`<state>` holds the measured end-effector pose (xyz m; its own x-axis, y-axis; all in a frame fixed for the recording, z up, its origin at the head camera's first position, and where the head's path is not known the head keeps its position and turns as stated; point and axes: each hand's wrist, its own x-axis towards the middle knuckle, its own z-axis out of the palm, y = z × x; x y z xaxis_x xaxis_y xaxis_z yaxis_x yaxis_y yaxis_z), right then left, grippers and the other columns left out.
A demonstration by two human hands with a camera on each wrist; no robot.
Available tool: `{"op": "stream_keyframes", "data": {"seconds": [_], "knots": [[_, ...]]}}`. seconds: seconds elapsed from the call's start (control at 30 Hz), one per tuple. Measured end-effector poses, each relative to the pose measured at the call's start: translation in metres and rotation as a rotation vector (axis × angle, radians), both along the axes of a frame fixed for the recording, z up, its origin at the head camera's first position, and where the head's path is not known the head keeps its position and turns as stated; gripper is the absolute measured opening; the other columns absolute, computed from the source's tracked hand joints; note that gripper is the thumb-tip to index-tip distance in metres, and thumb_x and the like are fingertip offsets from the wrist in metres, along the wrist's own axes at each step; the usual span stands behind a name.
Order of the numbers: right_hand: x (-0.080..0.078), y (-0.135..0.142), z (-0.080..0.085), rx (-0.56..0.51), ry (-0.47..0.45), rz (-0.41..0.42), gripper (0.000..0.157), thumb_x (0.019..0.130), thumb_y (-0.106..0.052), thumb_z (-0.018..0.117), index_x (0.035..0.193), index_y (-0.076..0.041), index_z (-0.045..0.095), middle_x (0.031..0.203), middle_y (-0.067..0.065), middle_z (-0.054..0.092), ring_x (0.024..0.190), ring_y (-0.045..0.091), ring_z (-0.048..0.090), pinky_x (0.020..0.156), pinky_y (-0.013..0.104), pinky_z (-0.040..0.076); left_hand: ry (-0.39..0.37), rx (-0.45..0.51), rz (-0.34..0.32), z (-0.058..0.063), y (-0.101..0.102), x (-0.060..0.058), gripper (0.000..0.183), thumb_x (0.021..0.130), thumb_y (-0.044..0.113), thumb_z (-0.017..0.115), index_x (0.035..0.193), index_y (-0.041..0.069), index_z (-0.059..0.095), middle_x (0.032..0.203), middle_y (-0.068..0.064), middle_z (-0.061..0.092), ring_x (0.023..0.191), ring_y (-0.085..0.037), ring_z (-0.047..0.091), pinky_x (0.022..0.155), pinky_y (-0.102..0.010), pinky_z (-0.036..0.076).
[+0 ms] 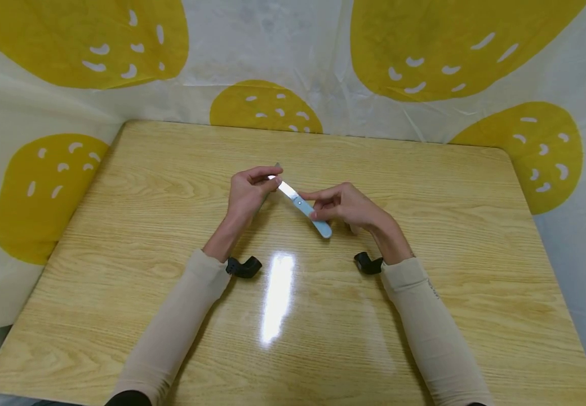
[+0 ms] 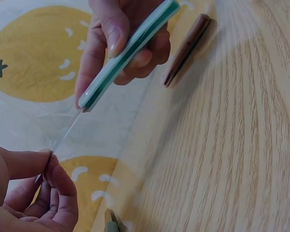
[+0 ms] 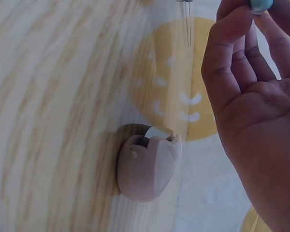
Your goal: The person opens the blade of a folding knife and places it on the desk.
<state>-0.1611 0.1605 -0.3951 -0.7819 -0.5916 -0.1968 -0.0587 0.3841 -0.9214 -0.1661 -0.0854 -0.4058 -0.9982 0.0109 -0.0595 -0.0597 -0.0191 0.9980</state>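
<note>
Both hands hold a folding knife [image 1: 304,207] with a pale blue handle and a shiny blade opened out from it, tilted over the table. My left hand [image 1: 246,190] pinches the blade near its tip between thumb and fingers. At the other end, my right hand [image 1: 353,206] grips the handle [image 2: 128,53] between thumb and fingers. A teal groove runs along the handle's edge in the left wrist view. The blade [image 2: 67,130] appears there edge-on, as a thin line between the hands.
On the wooden table [image 1: 455,225], a brown-handled folded object [image 2: 187,50] lies beyond the right hand. Below that hand rests a rounded pinkish object [image 3: 147,169] with a metal edge. Thin metal prongs [image 3: 187,24] show farther off. A patterned curtain [image 1: 272,45] borders the table.
</note>
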Motion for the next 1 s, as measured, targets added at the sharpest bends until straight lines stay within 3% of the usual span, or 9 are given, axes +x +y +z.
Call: {"op": "stream_keyframes", "data": {"seconds": [0.2,0.4,0.6,0.87,1.0], "knots": [[0.000,0.000,0.000,-0.011,0.001,0.020,0.046,0.090,-0.018,0.073,0.135,-0.019,0.062,0.089,0.011,0.074,0.068,0.023,0.061,0.062,0.034,0.052,-0.005,-0.016,-0.008,0.000,0.000,0.000,0.023,0.087,0.006,0.074,0.110,0.001,0.074,0.113,-0.017,0.073,0.083,-0.008,0.067,0.078,-0.031,0.058],[0.000,-0.003,-0.002,-0.061,-0.041,0.033,0.050,0.091,-0.016,0.072,0.138,-0.022,0.058,0.088,0.012,0.070,0.066,0.024,0.058,0.060,0.033,0.050,-0.020,0.016,-0.004,-0.001,-0.001,-0.002,0.025,0.088,0.008,0.074,0.112,0.003,0.074,0.111,-0.014,0.073,0.081,-0.007,0.065,0.075,-0.023,0.057],[0.000,-0.007,-0.003,-0.070,-0.069,0.037,0.049,0.092,-0.015,0.070,0.139,-0.013,0.055,0.089,0.009,0.071,0.067,0.014,0.061,0.063,0.032,0.052,-0.038,0.009,0.010,0.000,-0.001,-0.003,0.022,0.088,0.010,0.074,0.110,0.007,0.075,0.091,-0.001,0.072,0.078,-0.006,0.063,0.069,-0.022,0.055],[-0.001,-0.011,-0.001,-0.059,-0.024,-0.002,0.033,0.096,-0.022,0.066,0.126,-0.010,0.060,0.085,0.006,0.072,0.067,0.021,0.061,0.064,0.037,0.055,-0.033,0.018,0.004,0.003,0.004,-0.002,0.024,0.089,0.015,0.075,0.111,0.007,0.073,0.087,0.002,0.069,0.081,-0.009,0.067,0.079,-0.029,0.059],[-0.001,-0.013,0.000,-0.098,-0.037,-0.031,0.031,0.096,-0.018,0.066,0.124,-0.006,0.059,0.086,0.005,0.072,0.070,0.017,0.066,0.071,0.043,0.058,-0.024,0.050,-0.003,0.003,0.005,-0.001,0.028,0.090,0.014,0.073,0.115,0.002,0.071,0.091,0.001,0.070,0.086,-0.019,0.069,0.085,-0.037,0.059]]}}
